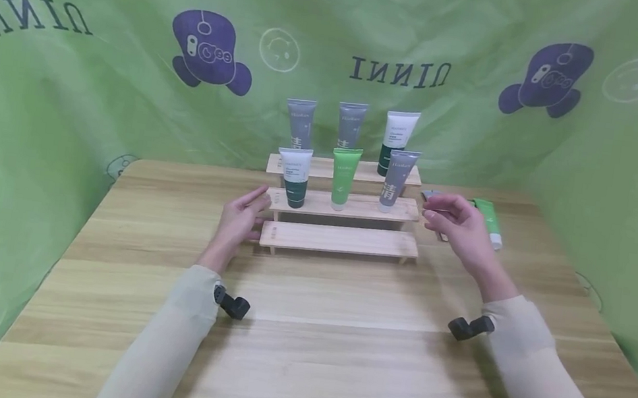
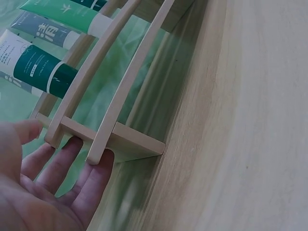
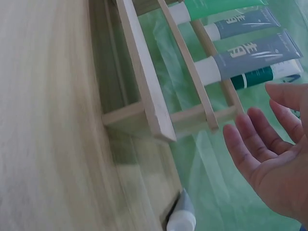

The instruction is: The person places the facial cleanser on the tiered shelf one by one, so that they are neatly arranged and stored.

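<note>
Head view: a wooden stand (image 1: 340, 239) on the table (image 1: 321, 372) holds three tubes (image 1: 343, 179) on its top shelf (image 1: 358, 171) and three on the middle shelf (image 1: 362, 209); more tubes (image 1: 488, 220) lie beside the right hand (image 1: 461, 233). Left wrist: the left hand (image 2: 48, 187) touches the stand's end with relaxed fingers. Right wrist: the right hand is free, its loosely bent fingers near the stand
</note>
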Tool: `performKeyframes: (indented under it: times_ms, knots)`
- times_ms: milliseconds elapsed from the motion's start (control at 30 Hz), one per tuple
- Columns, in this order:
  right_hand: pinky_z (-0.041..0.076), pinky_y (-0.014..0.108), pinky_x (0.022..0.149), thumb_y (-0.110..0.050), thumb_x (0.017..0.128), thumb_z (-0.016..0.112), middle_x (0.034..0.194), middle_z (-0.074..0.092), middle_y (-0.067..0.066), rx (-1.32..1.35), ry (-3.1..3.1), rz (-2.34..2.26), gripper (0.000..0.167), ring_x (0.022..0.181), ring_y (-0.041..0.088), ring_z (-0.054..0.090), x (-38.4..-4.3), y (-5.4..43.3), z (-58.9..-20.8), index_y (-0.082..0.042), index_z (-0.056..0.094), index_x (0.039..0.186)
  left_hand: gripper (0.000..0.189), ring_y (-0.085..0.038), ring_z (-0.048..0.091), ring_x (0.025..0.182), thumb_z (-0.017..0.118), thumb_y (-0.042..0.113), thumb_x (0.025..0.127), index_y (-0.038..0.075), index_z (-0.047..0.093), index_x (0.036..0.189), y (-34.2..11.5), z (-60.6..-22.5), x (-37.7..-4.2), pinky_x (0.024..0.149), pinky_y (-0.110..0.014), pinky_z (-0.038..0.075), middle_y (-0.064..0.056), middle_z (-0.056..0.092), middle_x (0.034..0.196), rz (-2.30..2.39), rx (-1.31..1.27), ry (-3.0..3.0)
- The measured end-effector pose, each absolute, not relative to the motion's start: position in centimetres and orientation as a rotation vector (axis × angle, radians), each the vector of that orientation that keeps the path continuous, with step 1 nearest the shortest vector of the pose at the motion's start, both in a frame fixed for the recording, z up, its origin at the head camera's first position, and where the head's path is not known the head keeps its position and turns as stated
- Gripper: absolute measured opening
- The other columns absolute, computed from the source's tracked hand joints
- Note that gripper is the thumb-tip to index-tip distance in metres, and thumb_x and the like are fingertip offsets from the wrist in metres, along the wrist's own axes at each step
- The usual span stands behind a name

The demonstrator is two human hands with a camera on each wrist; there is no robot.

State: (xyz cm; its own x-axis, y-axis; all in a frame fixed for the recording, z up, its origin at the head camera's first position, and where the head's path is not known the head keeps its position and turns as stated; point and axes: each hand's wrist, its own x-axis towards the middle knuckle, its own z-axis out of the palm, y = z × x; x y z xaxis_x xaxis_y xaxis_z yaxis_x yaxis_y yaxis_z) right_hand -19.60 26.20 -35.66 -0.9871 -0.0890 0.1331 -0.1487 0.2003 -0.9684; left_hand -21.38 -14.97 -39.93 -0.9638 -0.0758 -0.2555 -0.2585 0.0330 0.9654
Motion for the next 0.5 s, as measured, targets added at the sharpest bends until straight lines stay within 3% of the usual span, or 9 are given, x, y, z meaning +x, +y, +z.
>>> performKeyframes:
  times_ms: [167, 400, 500]
  knots:
    - [0.059, 0.024, 0.085, -0.001, 0.096, 0.066, 0.115, 0.066, 0.007, 0.288, -2.388, 1.966, 0.035, 0.099, 0.014, 0.067, -18.6, 28.3, -36.2, 0.009, 0.054, 0.127, 0.055, -0.031, 0.063, 0.114, 0.068, 0.042, 0.096, 0.034, 0.051, 0.147, -15.1, -40.2, -21.6, 0.079, -0.040, 0.062, -0.011, 0.059, 0.140, 2.065, -0.343, 2.161]
    - [0.058, 0.027, 0.087, -0.005, 0.098, 0.065, 0.116, 0.066, 0.006, 0.232, -2.430, 2.017, 0.029, 0.102, 0.014, 0.066, -16.4, 31.6, -37.9, 0.000, 0.057, 0.125, 0.055, -0.031, 0.063, 0.113, 0.068, 0.036, 0.097, 0.032, 0.049, 0.149, -15.0, -40.4, -21.3, 0.076, -0.038, 0.063, -0.010, 0.059, 0.141, 2.066, -0.370, 2.173]
    - [0.059, 0.031, 0.087, -0.005, 0.098, 0.064, 0.116, 0.068, 0.005, 0.199, -2.398, 2.090, 0.029, 0.102, 0.015, 0.068, -15.4, 33.1, -38.9, 0.002, 0.056, 0.125, 0.056, -0.033, 0.063, 0.115, 0.068, 0.036, 0.097, 0.030, 0.049, 0.149, -15.0, -40.4, -21.3, 0.075, -0.039, 0.063, -0.009, 0.059, 0.142, 2.079, -0.358, 2.172]
